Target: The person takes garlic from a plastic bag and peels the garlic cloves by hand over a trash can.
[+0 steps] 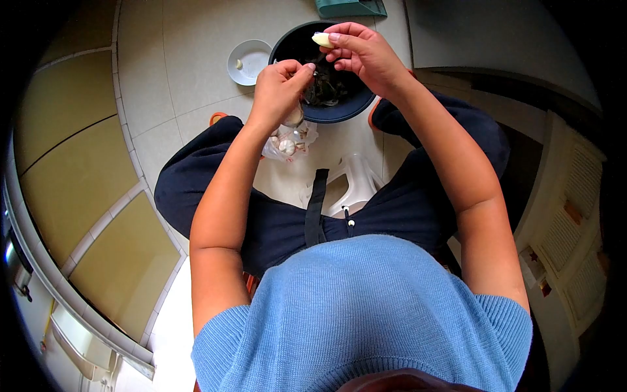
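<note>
Between the thumb and fingers of my right hand [361,53] is a pale peeled garlic clove [322,40], held over the dark tub [353,110]. My left hand [282,89] is closed in a pinch over the tub's left side; what its fingertips hold is too small to make out. Dark scraps [324,88] lie inside the tub. A white bowl [246,80] stands left of the tub with a small pale piece [239,64] in it. Below my left hand, garlic bulbs [286,145] lie in a clear plastic bag [302,151].
A white plastic stool [357,179] stands between my legs. At the top edge is a teal object [351,8], partly cut off. Yellowish cabinet doors [78,163] run along the left. A grey surface [503,39] is at the upper right.
</note>
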Demonstrator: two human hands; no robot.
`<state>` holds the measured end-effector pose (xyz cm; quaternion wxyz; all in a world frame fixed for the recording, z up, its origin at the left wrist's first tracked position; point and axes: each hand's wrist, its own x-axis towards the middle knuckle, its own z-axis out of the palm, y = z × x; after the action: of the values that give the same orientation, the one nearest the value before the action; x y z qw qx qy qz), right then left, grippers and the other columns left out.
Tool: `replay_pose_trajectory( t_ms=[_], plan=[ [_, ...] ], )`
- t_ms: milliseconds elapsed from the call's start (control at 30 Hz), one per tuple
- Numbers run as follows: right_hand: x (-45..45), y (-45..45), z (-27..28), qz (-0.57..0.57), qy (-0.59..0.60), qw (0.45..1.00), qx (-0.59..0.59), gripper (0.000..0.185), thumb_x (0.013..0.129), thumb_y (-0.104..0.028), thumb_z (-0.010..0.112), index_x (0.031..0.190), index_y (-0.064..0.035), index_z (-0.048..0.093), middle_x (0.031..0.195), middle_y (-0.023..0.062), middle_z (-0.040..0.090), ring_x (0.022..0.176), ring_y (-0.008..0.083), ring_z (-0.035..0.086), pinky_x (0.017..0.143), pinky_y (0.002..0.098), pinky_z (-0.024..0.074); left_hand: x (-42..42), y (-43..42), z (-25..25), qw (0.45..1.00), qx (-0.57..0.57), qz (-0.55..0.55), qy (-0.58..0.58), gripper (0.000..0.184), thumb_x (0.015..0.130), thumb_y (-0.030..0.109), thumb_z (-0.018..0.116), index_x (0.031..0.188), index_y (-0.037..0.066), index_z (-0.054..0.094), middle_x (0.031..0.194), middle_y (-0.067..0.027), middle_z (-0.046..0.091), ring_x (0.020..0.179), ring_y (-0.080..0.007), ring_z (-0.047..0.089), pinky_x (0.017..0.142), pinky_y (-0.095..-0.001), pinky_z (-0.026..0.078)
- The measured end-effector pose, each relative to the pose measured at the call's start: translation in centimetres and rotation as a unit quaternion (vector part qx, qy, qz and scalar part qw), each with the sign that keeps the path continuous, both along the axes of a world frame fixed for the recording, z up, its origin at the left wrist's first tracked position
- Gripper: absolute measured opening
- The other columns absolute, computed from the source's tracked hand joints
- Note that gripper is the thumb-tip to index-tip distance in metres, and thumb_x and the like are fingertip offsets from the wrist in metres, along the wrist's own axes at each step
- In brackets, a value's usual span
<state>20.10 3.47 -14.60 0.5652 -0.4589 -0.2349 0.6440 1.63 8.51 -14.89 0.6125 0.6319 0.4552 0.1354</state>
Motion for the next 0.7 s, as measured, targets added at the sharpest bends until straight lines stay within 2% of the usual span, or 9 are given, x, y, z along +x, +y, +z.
replay_pose_trajectory(
  t_ms=[100, 167, 267, 400, 500, 567, 700],
  plan=[
    [-0.2, 0.0, -0.1, -0.001, -0.016, 1.0, 0.009, 0.024, 0.086, -0.019, 0.063, 0.104, -0.0022, 0.06, 0.092, 0.0069, 0.064, 0.076, 0.0115, 0.062, 0.067, 0.0217, 0.0507, 0.1, -0.1, 0.6, 1.0, 0.014, 0.006, -0.002, 0.017, 0.084, 0.019, 0.066, 0.085, 0.002, 0.065, 0.065, 0.0029, 0.055, 0.056, -0.0044, 0.048, 0.051, -0.0195, 0.037],
    [-0.4, -0.1, 0.0, 0.013, -0.043, 0.999, 0.03, 0.026, 0.086, -0.017, 0.063, 0.106, -0.0011, 0.061, 0.092, 0.0068, 0.065, 0.075, 0.0107, 0.062, 0.068, 0.0214, 0.0508, 0.4, -0.3, 1.2, 0.985, -0.105, 0.08, -0.109, 0.021, 0.083, 0.02, 0.067, 0.095, 0.003, 0.064, 0.068, 0.003, 0.055, 0.057, -0.0043, 0.048, 0.051, -0.0189, 0.038],
    [-0.7, -0.1, 0.1, 0.062, -0.105, 0.991, 0.055, 0.028, 0.085, -0.015, 0.064, 0.109, -0.0004, 0.061, 0.09, 0.0069, 0.065, 0.074, 0.0102, 0.062, 0.069, 0.0216, 0.0514, 0.7, -0.2, 1.3, 0.967, -0.137, 0.129, -0.17, 0.026, 0.083, 0.019, 0.068, 0.102, 0.003, 0.063, 0.071, 0.0022, 0.056, 0.057, -0.0047, 0.049, 0.052, -0.0185, 0.04],
    [-1.2, -0.3, 0.5, 0.079, -0.086, 0.992, 0.051, 0.025, 0.085, -0.012, 0.063, 0.107, 0.0004, 0.062, 0.087, 0.0064, 0.065, 0.074, 0.01, 0.062, 0.069, 0.022, 0.0517, 0.5, 0.0, 1.5, 0.959, -0.149, 0.119, -0.208, 0.027, 0.081, 0.016, 0.07, 0.103, 0.001, 0.063, 0.079, -0.0014, 0.062, 0.059, -0.005, 0.05, 0.052, -0.0186, 0.043],
    [-1.5, -0.3, 0.6, 0.051, -0.044, 0.996, 0.064, 0.02, 0.086, -0.01, 0.061, 0.103, 0.0012, 0.064, 0.085, 0.0064, 0.065, 0.073, 0.0101, 0.062, 0.068, 0.0224, 0.052, 0.3, 0.3, 1.4, 0.947, -0.181, 0.158, -0.215, 0.024, 0.082, 0.014, 0.068, 0.102, 0.0, 0.062, 0.08, -0.0028, 0.063, 0.057, -0.0059, 0.05, 0.052, -0.0188, 0.044],
    [-1.5, -0.3, 0.4, 0.041, -0.129, 0.988, 0.073, 0.018, 0.086, -0.008, 0.058, 0.099, 0.0027, 0.064, 0.085, 0.0068, 0.065, 0.07, 0.0109, 0.062, 0.066, 0.0233, 0.0525, 0.2, 0.3, 1.5, 0.935, -0.209, 0.173, -0.228, 0.023, 0.083, 0.014, 0.068, 0.1, -0.001, 0.062, 0.081, -0.0039, 0.064, 0.057, -0.0066, 0.05, 0.052, -0.0193, 0.044],
    [-1.7, -0.4, 0.6, 0.031, -0.209, 0.973, 0.096, 0.016, 0.084, -0.009, 0.059, 0.094, 0.0029, 0.065, 0.079, 0.0059, 0.066, 0.067, 0.0105, 0.062, 0.063, 0.0232, 0.0519, 0.3, 0.2, 1.5, 0.935, -0.21, 0.172, -0.229, 0.023, 0.082, 0.014, 0.068, 0.099, -0.001, 0.062, 0.081, -0.0051, 0.064, 0.056, -0.007, 0.05, 0.052, -0.0194, 0.044]
  ],
)
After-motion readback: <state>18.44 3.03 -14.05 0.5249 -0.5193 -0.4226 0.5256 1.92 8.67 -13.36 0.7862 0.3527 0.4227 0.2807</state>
